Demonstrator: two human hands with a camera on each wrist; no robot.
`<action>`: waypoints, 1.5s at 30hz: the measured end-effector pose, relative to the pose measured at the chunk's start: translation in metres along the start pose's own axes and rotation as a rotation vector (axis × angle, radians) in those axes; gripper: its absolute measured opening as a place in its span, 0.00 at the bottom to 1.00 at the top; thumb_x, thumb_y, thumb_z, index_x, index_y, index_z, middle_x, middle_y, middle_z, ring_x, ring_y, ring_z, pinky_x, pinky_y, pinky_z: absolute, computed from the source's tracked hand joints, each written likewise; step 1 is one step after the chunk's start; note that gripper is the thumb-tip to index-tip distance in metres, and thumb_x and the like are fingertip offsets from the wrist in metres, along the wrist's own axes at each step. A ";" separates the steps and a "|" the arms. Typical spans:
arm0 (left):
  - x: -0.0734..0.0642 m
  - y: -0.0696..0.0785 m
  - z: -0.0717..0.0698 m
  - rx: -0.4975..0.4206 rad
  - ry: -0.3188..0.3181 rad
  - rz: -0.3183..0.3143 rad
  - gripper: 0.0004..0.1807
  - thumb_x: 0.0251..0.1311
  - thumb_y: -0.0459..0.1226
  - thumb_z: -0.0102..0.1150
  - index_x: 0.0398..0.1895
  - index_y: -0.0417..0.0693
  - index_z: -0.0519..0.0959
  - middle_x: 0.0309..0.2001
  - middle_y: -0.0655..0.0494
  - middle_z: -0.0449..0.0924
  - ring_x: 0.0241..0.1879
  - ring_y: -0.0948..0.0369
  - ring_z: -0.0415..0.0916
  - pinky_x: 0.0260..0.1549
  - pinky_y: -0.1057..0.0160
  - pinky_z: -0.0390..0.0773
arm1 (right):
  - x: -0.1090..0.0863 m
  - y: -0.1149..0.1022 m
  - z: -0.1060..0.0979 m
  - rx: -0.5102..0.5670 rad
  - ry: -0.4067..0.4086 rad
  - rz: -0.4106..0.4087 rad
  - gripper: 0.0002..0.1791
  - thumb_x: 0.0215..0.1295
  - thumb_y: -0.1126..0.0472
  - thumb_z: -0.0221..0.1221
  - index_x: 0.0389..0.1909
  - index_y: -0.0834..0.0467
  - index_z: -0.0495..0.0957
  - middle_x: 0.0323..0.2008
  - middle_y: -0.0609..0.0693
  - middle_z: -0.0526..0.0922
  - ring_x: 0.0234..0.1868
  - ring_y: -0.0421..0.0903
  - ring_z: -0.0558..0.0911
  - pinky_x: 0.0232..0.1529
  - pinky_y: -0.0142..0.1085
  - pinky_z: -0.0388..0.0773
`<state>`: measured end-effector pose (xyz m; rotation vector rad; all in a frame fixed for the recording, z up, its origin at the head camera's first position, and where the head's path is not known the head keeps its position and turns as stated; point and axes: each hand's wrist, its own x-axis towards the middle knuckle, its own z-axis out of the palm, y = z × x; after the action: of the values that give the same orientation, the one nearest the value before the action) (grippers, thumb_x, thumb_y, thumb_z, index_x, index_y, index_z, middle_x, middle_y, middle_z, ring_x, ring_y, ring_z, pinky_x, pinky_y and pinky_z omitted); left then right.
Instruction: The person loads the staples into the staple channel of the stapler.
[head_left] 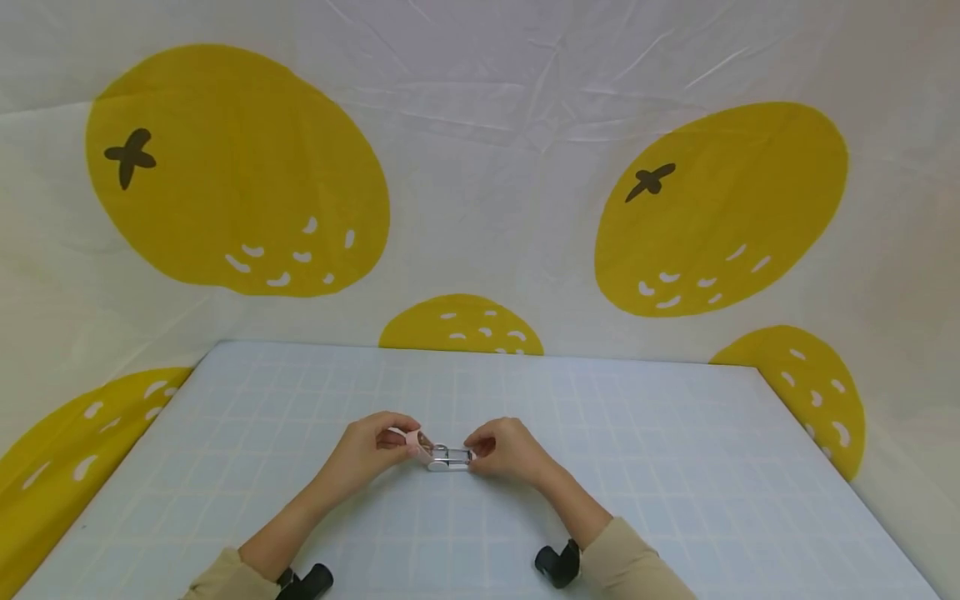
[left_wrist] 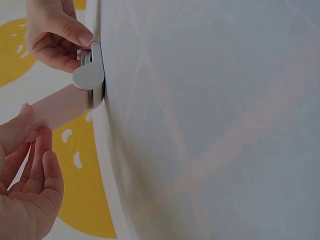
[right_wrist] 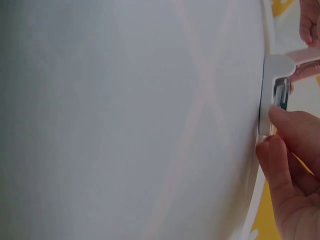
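A small pink-and-white stapler [head_left: 448, 465] lies on the table with its top lifted open, baring the metal rail [head_left: 452, 455] inside. My left hand [head_left: 375, 443] pinches the raised pink cover [left_wrist: 59, 106] between thumb and fingers. On the opposite side, my right hand [head_left: 506, 450] pinches the end of the white base [right_wrist: 267, 115] with thumb and fingers. The rounded white hinge side [left_wrist: 89, 76] shows between the two hands in the left wrist view. Part of the rail is hidden behind the right fingers.
The table is covered by a pale blue checked cloth [head_left: 637, 467]. Behind and at the sides hangs a white sheet [head_left: 487, 183] printed with yellow fruit shapes. Black wrist cameras [head_left: 558, 565] sit below both wrists, near the beige sleeves.
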<state>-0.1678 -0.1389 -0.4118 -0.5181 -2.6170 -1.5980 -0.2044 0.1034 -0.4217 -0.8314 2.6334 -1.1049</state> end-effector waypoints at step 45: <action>0.036 -0.001 0.040 0.078 -0.231 0.263 0.14 0.53 0.33 0.65 0.44 0.40 0.81 0.39 0.57 0.80 0.39 0.62 0.75 0.42 0.63 0.77 | 0.002 0.011 0.003 0.207 -0.037 0.079 0.11 0.43 0.69 0.72 0.29 0.63 0.81 0.20 0.47 0.76 0.23 0.38 0.71 0.22 0.26 0.69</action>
<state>-0.1968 -0.0952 -0.4242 -1.0490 -2.6132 -1.4254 -0.2100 0.1070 -0.4317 -0.6935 2.4460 -1.2999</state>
